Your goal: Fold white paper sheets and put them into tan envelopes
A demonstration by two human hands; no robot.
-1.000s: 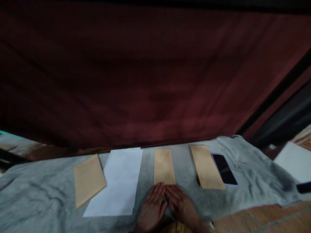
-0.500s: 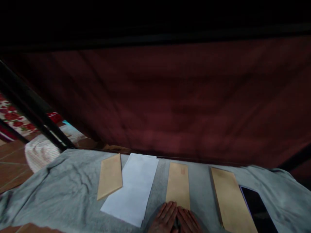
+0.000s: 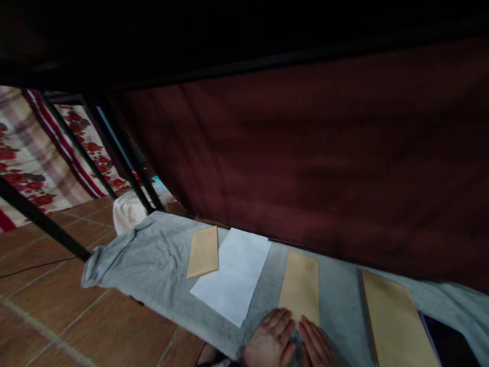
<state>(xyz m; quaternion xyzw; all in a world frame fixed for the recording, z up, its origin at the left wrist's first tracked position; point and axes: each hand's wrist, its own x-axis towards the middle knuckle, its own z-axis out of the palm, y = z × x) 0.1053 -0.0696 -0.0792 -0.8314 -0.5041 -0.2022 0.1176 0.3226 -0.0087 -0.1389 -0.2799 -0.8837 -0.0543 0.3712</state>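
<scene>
A brown paper envelope lies flat on the grey cloth, its near end under my fingers. My left hand rests on its lower left part, fingers stretched out and close together. Beside it my right hand lies on the lower right part, fingers also straight, with a small gap between the two hands. To the left are white paper sheets, and another brown envelope overlaps their left edge. A thicker stack of brown envelopes lies on the right.
A dark phone sits right of the stack. The grey cloth covers the low surface, with a dark red curtain behind it. Dark metal legs and a tiled floor are at left, near a striped white bundle.
The view has turned left, so the papers appear further right and more floor shows. My hands stay at the envelope's near end and have spread slightly apart.
</scene>
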